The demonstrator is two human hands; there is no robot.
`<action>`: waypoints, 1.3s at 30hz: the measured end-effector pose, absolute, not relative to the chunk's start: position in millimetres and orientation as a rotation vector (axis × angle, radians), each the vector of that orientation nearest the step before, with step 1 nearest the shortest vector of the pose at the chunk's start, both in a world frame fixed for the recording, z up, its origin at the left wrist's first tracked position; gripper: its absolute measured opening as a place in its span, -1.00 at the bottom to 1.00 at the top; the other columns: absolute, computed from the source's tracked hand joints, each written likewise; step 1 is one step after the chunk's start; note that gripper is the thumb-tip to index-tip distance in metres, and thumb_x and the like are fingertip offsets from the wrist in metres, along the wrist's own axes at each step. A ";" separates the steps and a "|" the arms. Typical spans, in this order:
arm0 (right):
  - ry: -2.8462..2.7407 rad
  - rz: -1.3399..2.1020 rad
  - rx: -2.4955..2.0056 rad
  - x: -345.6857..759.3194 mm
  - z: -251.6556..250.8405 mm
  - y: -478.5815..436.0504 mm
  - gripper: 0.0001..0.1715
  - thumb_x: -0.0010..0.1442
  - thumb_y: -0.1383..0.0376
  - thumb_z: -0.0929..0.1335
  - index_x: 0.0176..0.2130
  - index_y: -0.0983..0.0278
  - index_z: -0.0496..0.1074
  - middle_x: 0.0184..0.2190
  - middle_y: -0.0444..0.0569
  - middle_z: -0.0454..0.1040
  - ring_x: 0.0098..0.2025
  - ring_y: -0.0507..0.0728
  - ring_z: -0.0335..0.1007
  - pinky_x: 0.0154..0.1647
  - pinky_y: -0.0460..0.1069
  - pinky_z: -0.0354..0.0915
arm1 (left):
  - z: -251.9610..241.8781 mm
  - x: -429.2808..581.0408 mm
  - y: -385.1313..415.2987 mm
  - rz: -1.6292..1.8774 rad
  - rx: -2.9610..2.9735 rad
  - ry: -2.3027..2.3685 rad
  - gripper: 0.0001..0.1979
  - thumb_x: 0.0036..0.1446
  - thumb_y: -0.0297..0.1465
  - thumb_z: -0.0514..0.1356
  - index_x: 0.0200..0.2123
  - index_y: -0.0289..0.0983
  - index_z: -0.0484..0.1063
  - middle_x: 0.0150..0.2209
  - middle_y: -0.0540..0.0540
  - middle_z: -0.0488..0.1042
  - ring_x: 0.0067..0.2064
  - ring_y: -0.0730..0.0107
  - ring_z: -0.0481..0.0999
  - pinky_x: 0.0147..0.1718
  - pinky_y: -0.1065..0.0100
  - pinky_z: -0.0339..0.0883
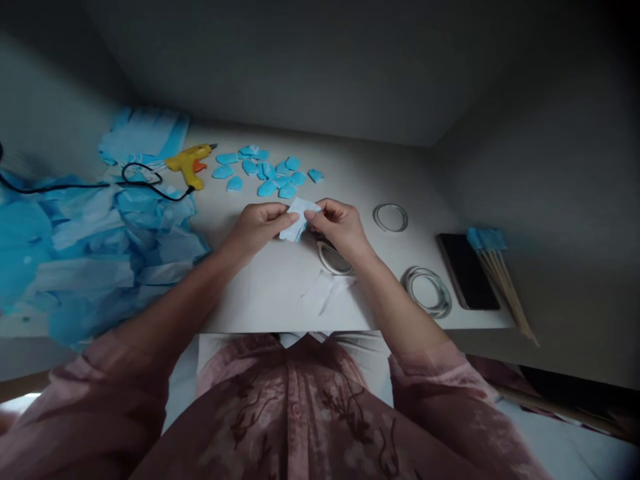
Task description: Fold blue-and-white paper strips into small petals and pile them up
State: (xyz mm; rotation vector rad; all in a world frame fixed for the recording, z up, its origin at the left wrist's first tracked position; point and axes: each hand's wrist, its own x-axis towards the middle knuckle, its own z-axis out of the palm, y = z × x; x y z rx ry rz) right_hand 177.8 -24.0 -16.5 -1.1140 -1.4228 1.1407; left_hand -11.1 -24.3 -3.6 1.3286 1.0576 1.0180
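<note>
Between my two hands is a small stack of pale blue fabric pieces, held up over the middle of the white table. My left hand pinches its left side between thumb and fingers. On the other side, my right hand grips the upper right edge with the thumb on top. Just beyond the hands lie several blue petal-shaped cutouts, loosely scattered. A ring-shaped roll rests on the table under my right hand, which partly hides it.
Crumpled blue fabric covers the table's left side. Behind it are a yellow glue gun with a black cord and stacked blue sheets. Rightward lie wire coils, a black phone and blue-tipped sticks. Walls enclose the table.
</note>
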 end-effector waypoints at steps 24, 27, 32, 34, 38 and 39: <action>-1.567 1.180 -1.203 178.9 -18.8 -27.2 -0.58 0.13 0.02 0.45 -0.46 0.23 0.29 -0.53 -0.21 0.22 -0.42 0.01 0.18 -0.35 -0.04 0.08 | -7.2 -6.4 -28.8 1.131 1.316 1.108 -0.72 -0.02 -0.20 0.37 -0.52 -0.30 0.50 -0.55 0.02 0.40 -0.48 0.51 0.33 -0.48 0.44 0.26; -1.537 1.258 -1.160 179.3 -16.8 -26.9 -0.59 0.10 0.05 0.46 -0.49 0.22 0.26 -0.54 -0.20 0.23 -0.42 0.02 0.19 -0.34 -0.03 0.10 | -7.9 -6.8 -27.1 1.168 1.232 1.100 -0.71 -0.01 -0.19 0.38 -0.52 -0.30 0.48 -0.57 0.01 0.38 -0.49 0.50 0.32 -0.49 0.43 0.27; -1.461 1.370 -1.106 176.6 -9.5 -30.3 -0.51 0.03 0.02 0.52 -0.53 0.22 0.26 -0.56 -0.20 0.27 -0.42 0.02 0.23 -0.32 -0.04 0.17 | -12.9 -5.7 -24.9 1.163 1.030 1.030 -0.68 -0.02 -0.18 0.42 -0.48 -0.29 0.44 -0.53 0.00 0.38 -0.47 0.46 0.37 -0.50 0.41 0.29; -1.417 1.405 -1.087 176.2 -8.4 -31.1 -0.51 0.01 0.00 0.54 -0.53 0.22 0.29 -0.57 -0.21 0.27 -0.42 0.02 0.25 -0.30 -0.04 0.22 | -14.8 -4.7 -24.5 1.159 0.965 0.979 -0.66 -0.02 -0.17 0.43 -0.45 -0.30 0.43 -0.51 -0.01 0.39 -0.46 0.46 0.37 -0.52 0.41 0.26; -1.311 1.441 -1.060 177.2 -11.1 -29.6 -0.55 0.00 0.02 0.55 -0.50 0.24 0.35 -0.56 -0.21 0.34 -0.44 0.00 0.28 -0.28 -0.04 0.28 | -16.3 -3.5 -24.5 1.147 0.901 0.864 -0.61 0.02 -0.10 0.41 -0.39 -0.29 0.41 -0.47 -0.02 0.40 -0.45 0.46 0.39 -0.51 0.40 0.24; -1.283 1.445 -1.055 177.4 -12.2 -29.0 -0.57 0.00 0.03 0.55 -0.49 0.24 0.37 -0.56 -0.20 0.36 -0.45 0.00 0.29 -0.28 -0.04 0.29 | -16.1 -3.4 -24.8 1.131 0.899 0.839 -0.59 0.02 -0.08 0.40 -0.38 -0.29 0.41 -0.47 -0.02 0.41 -0.45 0.46 0.40 -0.51 0.39 0.25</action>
